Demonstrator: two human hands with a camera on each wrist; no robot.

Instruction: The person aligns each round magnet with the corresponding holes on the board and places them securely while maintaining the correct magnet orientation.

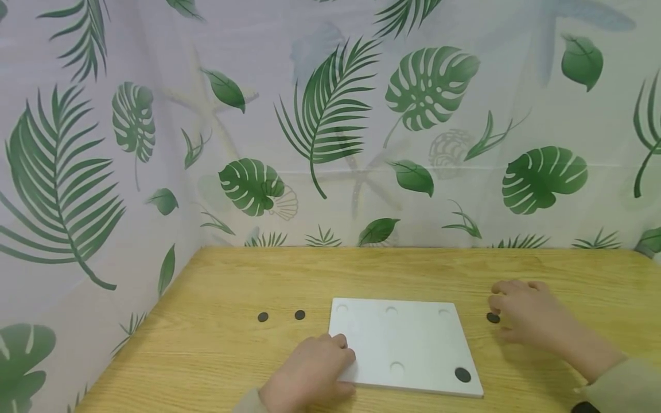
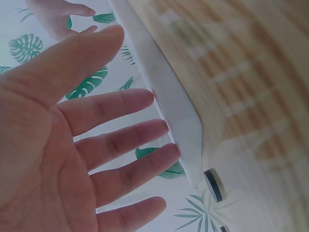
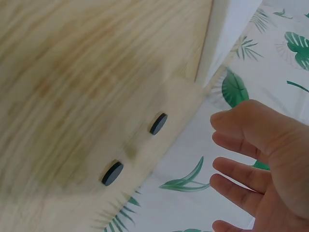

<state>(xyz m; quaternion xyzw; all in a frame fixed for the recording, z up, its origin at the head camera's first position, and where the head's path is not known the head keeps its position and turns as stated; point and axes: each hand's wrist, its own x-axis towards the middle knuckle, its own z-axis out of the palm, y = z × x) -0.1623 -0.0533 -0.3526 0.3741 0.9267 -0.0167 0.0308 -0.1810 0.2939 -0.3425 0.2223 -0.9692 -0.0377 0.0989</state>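
Observation:
A white board point(image 1: 397, 344) with shallow round recesses lies on the table. One black disc point(image 1: 462, 375) sits at its near right corner. My left hand point(image 1: 312, 370) rests at the board's left side; in the left wrist view its fingertips point(image 2: 157, 128) touch the board's edge, fingers extended. Right of the board, my right hand point(image 1: 532, 315) hovers by a black disc point(image 1: 493, 318), fingers loosely bent and holding nothing. The right wrist view has two discs on the table, a farther disc point(image 3: 158, 123) and a nearer disc point(image 3: 112, 173), both apart from the hand.
Left of the board lie two more black discs, an outer disc point(image 1: 263, 316) and an inner disc point(image 1: 300, 315). A black object point(image 1: 583, 407) is cut off at the bottom right. Behind the wooden table point(image 1: 217, 355) hangs a leaf-patterned cloth point(image 1: 335, 218).

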